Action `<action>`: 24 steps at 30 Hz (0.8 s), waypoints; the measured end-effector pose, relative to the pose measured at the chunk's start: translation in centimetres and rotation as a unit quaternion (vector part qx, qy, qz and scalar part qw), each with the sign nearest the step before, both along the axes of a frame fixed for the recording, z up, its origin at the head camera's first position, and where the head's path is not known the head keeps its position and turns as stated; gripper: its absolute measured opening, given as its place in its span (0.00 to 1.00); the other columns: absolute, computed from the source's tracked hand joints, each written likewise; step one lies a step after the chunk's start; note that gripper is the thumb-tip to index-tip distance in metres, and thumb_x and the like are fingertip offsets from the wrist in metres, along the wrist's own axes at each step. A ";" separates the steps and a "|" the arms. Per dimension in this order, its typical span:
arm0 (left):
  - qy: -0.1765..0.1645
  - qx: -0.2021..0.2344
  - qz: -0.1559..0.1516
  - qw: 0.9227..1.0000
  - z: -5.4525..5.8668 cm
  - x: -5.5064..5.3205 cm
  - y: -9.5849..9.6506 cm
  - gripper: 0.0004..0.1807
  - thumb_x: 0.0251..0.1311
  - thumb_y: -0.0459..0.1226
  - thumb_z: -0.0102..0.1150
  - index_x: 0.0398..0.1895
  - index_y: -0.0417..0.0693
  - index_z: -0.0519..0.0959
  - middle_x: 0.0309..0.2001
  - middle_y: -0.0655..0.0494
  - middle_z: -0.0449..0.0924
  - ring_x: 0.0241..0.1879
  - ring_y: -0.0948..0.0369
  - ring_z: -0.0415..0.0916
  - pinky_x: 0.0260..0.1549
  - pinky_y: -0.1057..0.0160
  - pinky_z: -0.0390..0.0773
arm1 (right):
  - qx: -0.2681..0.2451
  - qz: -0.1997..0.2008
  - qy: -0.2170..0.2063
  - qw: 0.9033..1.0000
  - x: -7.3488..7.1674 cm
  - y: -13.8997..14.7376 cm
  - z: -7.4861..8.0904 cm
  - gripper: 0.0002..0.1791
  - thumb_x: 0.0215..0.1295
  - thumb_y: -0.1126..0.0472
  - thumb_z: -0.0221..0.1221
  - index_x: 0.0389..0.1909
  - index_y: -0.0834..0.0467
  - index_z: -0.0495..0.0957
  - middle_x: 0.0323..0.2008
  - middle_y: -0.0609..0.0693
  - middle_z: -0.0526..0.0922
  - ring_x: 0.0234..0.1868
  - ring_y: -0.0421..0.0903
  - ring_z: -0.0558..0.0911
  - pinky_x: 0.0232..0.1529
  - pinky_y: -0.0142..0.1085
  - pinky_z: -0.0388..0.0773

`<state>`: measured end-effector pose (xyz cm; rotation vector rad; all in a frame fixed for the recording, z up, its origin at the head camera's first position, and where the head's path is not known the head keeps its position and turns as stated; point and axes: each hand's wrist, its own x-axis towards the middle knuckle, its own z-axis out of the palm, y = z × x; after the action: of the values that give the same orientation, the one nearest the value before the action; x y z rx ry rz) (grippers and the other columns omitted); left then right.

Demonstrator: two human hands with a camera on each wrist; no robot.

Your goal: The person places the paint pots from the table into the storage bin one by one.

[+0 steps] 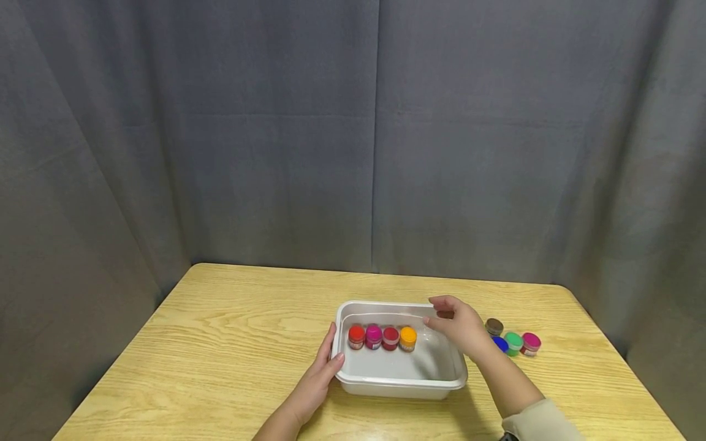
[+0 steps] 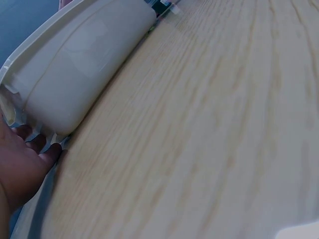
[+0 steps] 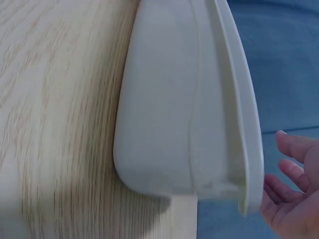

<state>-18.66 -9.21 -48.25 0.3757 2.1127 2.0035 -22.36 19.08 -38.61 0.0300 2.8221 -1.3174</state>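
A white plastic tub (image 1: pixel 397 383) stands on the table, with several small paint jars in a row inside: orange-red (image 1: pixel 356 336), magenta (image 1: pixel 374 336), dark red (image 1: pixel 390 338) and yellow-orange (image 1: pixel 407 338). My left hand (image 1: pixel 317 380) grips the tub's left end, thumb over the rim and fingers along the outside wall. Over the tub's right end hovers my right hand (image 1: pixel 460 327), fingers loosely bent and apart. Nothing shows between its fingers in the right wrist view, where the hand (image 3: pixel 296 191) is beside the tub's rim (image 3: pixel 244 109).
Right of the tub, more jars stand close together on the wooden table (image 1: pixel 231 343): a dark brown one (image 1: pixel 494 326), a blue one (image 1: pixel 501 344) partly behind my right arm, a green one (image 1: pixel 513 343) and a magenta one (image 1: pixel 531 343). Grey curtains (image 1: pixel 276 153) surround the table.
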 end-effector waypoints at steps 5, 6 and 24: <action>-0.001 0.003 -0.001 1.000 -0.1 -0.2 0.0 0.37 0.75 0.45 0.40 0.80 0.56 0.37 0.80 0.47 0.31 0.78 0.41 0.27 0.72 0.34 0.32 | -0.006 -0.002 0.007 1.000 0.4 1.4 0.5 0.28 0.65 0.55 0.63 0.63 0.62 0.71 0.61 0.65 0.75 0.62 0.63 0.75 0.58 0.52 0.79; -0.002 0.004 -0.001 1.000 -0.1 -0.2 0.0 0.37 0.75 0.45 0.40 0.80 0.57 0.37 0.80 0.47 0.31 0.78 0.41 0.27 0.72 0.34 0.32 | -0.005 -0.003 0.011 1.000 0.5 1.7 0.5 0.28 0.66 0.55 0.63 0.63 0.62 0.71 0.61 0.65 0.75 0.62 0.63 0.75 0.58 0.52 0.79; -0.002 0.007 -0.001 1.000 -0.3 -0.1 0.1 0.37 0.75 0.44 0.41 0.80 0.56 0.37 0.80 0.46 0.30 0.78 0.41 0.27 0.72 0.35 0.33 | -0.005 -0.074 0.012 0.997 3.3 7.6 -1.5 0.36 0.68 0.44 0.58 0.68 0.64 0.65 0.65 0.66 0.70 0.65 0.61 0.70 0.61 0.53 0.75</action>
<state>-18.73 -9.15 -48.50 0.3738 2.0970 2.0168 -19.07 26.64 -40.13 0.2285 2.8826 -1.3676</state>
